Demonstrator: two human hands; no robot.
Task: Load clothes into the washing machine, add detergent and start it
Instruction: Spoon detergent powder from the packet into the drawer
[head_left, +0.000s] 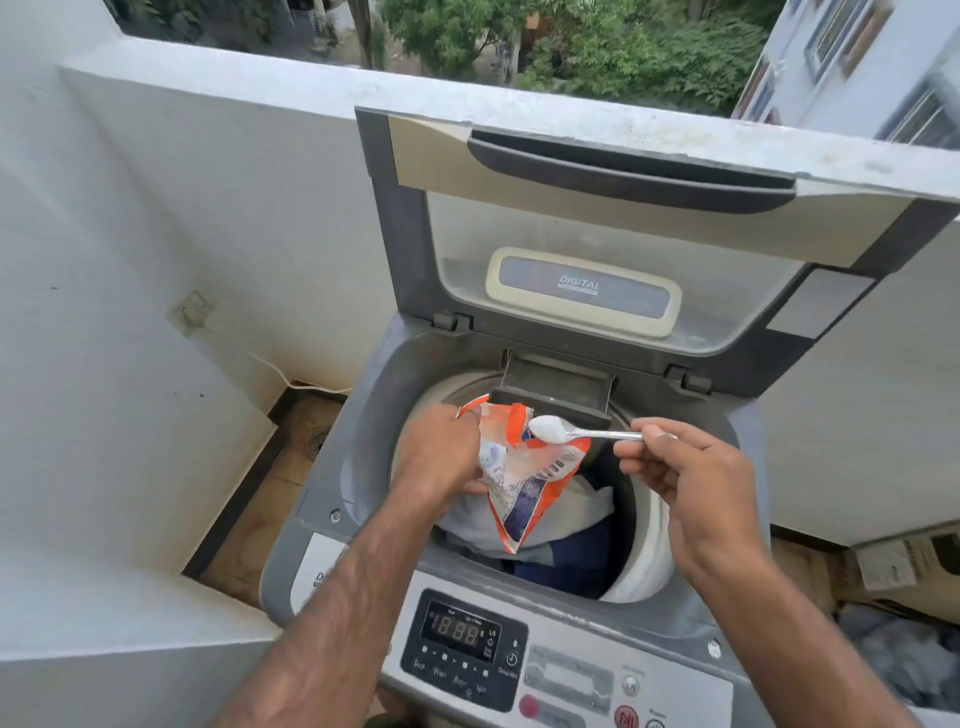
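A grey top-loading washing machine (332, 467) stands with its lid (597, 249) raised. Grey and dark blue clothes (576, 525) lie in the drum. My left hand (441, 452) grips an orange and white detergent packet (524, 483) over the drum. My right hand (685, 478) pinches the handle of a metal spoon (576, 432), whose bowl is heaped with white powder just above the packet's open mouth. An open dark detergent drawer (556, 389) juts out at the drum's back rim. The control panel (467, 649) shows a lit digital display.
A white parapet wall (208, 182) runs behind and to the left of the machine, with trees below it. A floor drain (316, 441) lies in the gap on the left. A cardboard box (893, 566) and a pile of grey cloth (898, 660) lie at the right.
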